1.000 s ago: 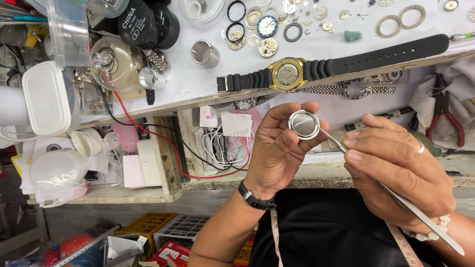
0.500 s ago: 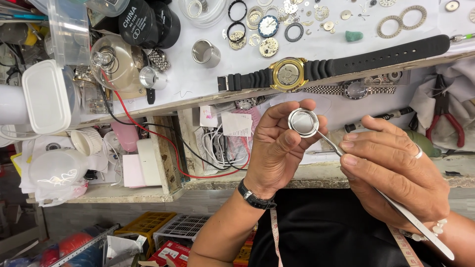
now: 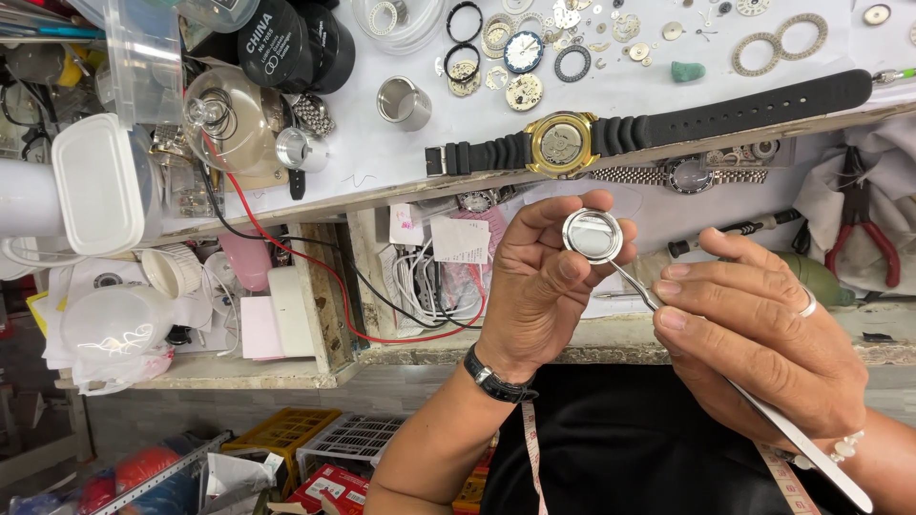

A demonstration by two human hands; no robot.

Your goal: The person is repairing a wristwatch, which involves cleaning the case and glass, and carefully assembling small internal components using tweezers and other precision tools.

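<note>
Round steel watch caseback [image 3: 592, 236], thin metal tweezers [image 3: 763, 412] touching.

My left hand [image 3: 539, 286] sits at the centre of my view, pinching a round watch case back [image 3: 593, 236] at its one o'clock. My right hand [image 3: 763, 339] lies at three o'clock from the left, and its tweezers [image 3: 754, 405] reach toward ten o'clock to touch the case back's lower edge. On the bench [image 3: 401, 157] at twelve o'clock from my hands lies a strapped watch [image 3: 649, 132]. Loose watch parts [image 3: 534, 57] lie beyond it. A lidded tub [image 3: 95, 186] stands far out at nine o'clock, pliers [image 3: 859, 229] at two o'clock.
</note>
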